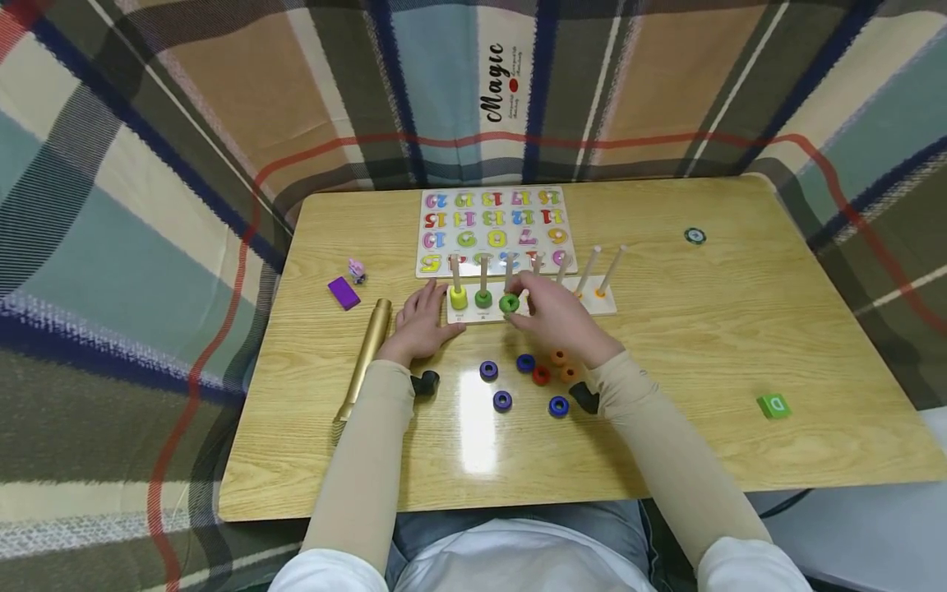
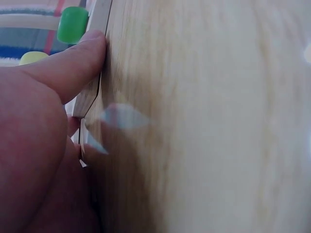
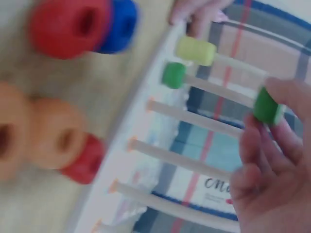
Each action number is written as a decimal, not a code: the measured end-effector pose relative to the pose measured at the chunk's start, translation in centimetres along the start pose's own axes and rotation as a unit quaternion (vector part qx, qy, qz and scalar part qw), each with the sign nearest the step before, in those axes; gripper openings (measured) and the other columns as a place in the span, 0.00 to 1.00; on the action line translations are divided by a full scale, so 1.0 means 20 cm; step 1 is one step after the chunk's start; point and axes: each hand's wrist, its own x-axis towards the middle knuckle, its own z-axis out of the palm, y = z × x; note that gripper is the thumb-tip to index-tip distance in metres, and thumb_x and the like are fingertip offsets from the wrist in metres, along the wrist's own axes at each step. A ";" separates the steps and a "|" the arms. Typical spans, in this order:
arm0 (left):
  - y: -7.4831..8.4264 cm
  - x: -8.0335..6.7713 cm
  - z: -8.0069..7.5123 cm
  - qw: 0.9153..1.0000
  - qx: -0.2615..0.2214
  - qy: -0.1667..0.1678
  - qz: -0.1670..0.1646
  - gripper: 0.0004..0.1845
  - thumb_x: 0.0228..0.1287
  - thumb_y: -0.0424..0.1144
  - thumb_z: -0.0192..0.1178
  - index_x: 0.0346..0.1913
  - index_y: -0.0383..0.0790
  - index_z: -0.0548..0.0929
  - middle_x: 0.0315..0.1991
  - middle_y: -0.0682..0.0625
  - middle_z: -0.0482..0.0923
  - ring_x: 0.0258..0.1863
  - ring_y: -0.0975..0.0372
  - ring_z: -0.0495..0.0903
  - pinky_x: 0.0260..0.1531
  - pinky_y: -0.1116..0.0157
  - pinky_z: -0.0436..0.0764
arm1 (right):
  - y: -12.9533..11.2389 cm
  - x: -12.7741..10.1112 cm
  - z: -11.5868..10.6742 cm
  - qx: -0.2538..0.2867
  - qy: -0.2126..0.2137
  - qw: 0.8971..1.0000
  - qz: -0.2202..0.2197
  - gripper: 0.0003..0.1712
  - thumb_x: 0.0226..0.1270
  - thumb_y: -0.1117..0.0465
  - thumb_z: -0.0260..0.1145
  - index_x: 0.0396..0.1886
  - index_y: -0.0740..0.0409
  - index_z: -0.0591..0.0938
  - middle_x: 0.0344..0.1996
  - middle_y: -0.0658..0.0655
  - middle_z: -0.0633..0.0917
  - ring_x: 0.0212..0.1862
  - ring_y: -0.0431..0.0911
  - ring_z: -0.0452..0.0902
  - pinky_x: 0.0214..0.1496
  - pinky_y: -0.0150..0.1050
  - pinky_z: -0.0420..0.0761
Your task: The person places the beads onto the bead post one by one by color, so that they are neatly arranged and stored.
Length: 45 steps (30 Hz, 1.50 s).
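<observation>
A white peg board [image 1: 601,306] stands mid-table with a row of upright rods. A yellow ring [image 1: 458,297] sits on the first rod and a green ring [image 1: 483,298] on the second. My right hand [image 1: 519,301] pinches another green ring [image 1: 509,303] close to the rods; in the right wrist view this ring [image 3: 265,107] is between my fingertips [image 3: 284,91]. Whether it is on a rod I cannot tell. My left hand [image 1: 432,316] lies flat, its thumb [image 2: 73,60] pressed against the board's left end. Loose blue [image 1: 488,370], red [image 1: 541,376] and orange [image 1: 558,356] rings lie before me.
A number puzzle board [image 1: 494,228] lies behind the pegs. A gold tube [image 1: 366,353], a purple block [image 1: 344,293] and a small pink figure [image 1: 357,270] are at the left. A green block [image 1: 773,405] and a dark round token [image 1: 694,236] are at the right.
</observation>
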 end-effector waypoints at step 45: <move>0.00 -0.01 0.00 1.000 0.003 0.008 -0.001 0.47 0.72 0.60 0.57 0.83 0.50 0.44 0.85 0.48 0.29 0.83 0.46 0.33 0.79 0.40 0.40 | -0.12 0.09 -0.02 -0.039 0.043 0.998 -0.037 0.16 0.75 0.58 0.64 0.59 0.54 0.84 0.48 0.55 0.87 0.35 0.46 0.79 0.36 0.40 0.78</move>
